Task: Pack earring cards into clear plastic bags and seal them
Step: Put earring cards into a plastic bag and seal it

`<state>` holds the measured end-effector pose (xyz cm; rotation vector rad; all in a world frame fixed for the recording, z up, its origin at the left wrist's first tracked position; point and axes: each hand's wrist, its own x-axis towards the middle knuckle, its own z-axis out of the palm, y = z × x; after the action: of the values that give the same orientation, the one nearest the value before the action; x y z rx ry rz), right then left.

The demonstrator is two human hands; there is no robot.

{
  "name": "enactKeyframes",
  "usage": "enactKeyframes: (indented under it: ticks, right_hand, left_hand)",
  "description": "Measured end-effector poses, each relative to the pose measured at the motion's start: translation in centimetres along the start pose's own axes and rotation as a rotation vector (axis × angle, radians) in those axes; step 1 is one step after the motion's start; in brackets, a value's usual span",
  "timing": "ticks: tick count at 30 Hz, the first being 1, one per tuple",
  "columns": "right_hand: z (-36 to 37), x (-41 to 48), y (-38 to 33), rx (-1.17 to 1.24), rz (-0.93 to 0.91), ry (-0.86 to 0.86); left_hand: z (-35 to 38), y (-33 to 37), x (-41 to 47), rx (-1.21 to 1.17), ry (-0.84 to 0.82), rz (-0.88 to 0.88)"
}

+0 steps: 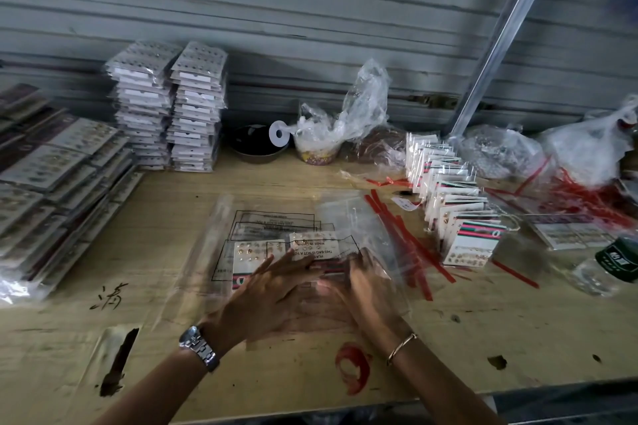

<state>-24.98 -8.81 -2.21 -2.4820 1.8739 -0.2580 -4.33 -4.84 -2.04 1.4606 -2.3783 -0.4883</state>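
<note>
Grey corrugated shutter [310,10] fills the background behind a worn plywood worktop [172,217]. Along the worktop's left edge lie slanting heaps of bagged cards [51,176]. Behind them, against the shutter, stand two tall stacks of packed cards [169,107], side by side. To the right a leaning row of unbagged earring cards [452,203] with red and green stripes runs from the shutter toward the near side.

In the middle of the worktop is a loose pile of clear plastic bags [276,221] with black printed frames. On this pile lie two white earring cards. One bare card [250,252] sits just left of the left hand's fingertips. The other card [310,241] shows beneath the printed warning text of the top bag; I cannot tell whether it is fully inside.

The left hand [266,290] lies flat on that bag with its fingers straight, pressing it down. The right hand [366,283] is just beside it, at the bag's right edge and partly under clear film; it is blurred, so I cannot tell whether it grips the plastic.

Red peel strips [407,238] are scattered between the bags and the row of cards. A plastic bottle [611,262] lies at the far right. A steel watch [198,347] is on the left wrist, a thin bangle [400,348] on the right.
</note>
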Motion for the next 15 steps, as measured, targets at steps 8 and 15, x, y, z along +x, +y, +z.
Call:
enactKeyframes:
  ticks: [8, 15]
  right_hand:
    - [-0.5, -0.3, -0.1, 0.032, 0.022, -0.080]
    - [-0.2, -0.5, 0.4, -0.003, -0.095, -0.088]
  left_hand:
    - [0.0, -0.5, 0.3, -0.053, 0.016, 0.041]
    - [0.1, 0.2, 1.2, 0.094, 0.068, 0.004]
